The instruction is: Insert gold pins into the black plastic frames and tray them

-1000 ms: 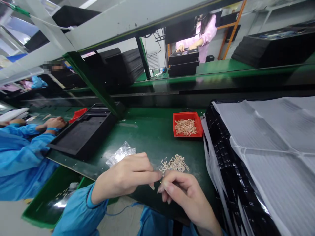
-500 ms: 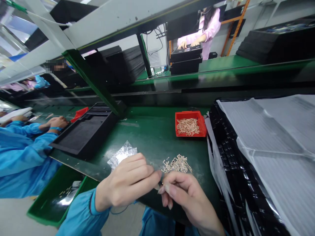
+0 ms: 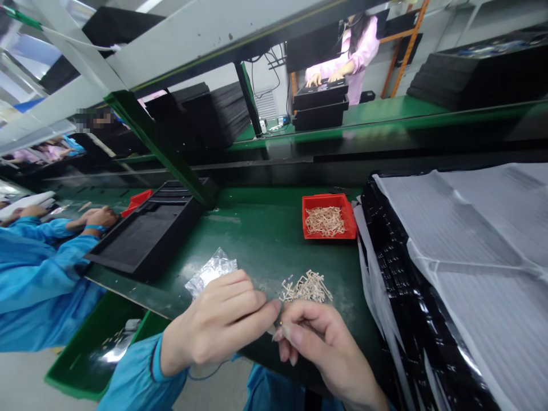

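My left grip (image 3: pixel 216 325) and right grip (image 3: pixel 327 348) closed on a small pale pin-shaped part (image 3: pixel 271 330), long axis slanting down-left, mostly hidden. Loose pile of pins (image 3: pixel 306 288) on the counter (image 3: pixel 261 240), just beyond both grips.

Bright overhead light, soft shadow under left hand (image 3: pixel 214 325), glare on black plastic (image 3: pixel 428 319), warped edges

Small pale piece (image 3: pixel 271 330) between left hand (image 3: pixel 214 324) and right hand (image 3: pixel 327 348), mostly hidden, too tiny to identify
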### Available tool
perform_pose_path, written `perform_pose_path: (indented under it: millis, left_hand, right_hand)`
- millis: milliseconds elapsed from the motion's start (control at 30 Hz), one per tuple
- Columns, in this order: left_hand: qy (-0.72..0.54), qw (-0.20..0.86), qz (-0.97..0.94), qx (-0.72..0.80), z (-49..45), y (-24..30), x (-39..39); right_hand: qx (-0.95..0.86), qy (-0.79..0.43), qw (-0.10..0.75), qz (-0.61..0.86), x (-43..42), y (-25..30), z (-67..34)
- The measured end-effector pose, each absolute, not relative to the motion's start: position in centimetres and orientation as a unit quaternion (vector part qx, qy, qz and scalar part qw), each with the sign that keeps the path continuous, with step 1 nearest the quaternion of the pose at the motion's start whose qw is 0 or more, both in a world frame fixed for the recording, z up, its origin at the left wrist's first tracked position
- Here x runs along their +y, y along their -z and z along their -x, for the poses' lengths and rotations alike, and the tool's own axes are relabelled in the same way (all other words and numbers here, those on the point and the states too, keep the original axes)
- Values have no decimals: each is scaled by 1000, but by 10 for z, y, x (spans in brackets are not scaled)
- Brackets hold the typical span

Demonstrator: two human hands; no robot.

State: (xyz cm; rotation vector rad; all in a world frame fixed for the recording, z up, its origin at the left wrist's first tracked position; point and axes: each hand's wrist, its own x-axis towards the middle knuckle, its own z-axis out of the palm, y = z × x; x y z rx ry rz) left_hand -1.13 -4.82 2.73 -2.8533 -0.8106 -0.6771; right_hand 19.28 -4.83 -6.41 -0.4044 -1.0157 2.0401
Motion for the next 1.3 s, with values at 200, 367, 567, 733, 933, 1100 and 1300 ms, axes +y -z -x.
perform_pose_path:
  millis: [200, 367, 567, 733, 933, 1100, 1300]
  left_hand:
    - [226, -110, 883, -397, -10, -25, -70]
    - [379, -126, 771, -496, -28, 3, -85]
    - [493, -258, 609, -566, -43, 33, -77]
    - [761, -265, 379, -455, -28, 43, -45]
    - [807, -271, 399, -342, 21, 13, 4]
    - [725, -297, 541, -307, -8, -1, 38]
    - [608, -289, 696, -248, -47, -3, 48]
  right_hand:
    - [-434, -743, 472, 192, -51, 63, -191]
    - [-572, -511, 571, 293, -58, 66, -179]
    - [-623, -373, 599, 339, -53, 68, -164]
    - [-649, -279, 639, 303, -56, 73, -148]
    - [-555, -331, 678, 351, -36, 53, -175]
    - [-447, -518, 592, 427, 18, 51, -191]
    - [-381, -739, 491, 259, -29, 43, -186]
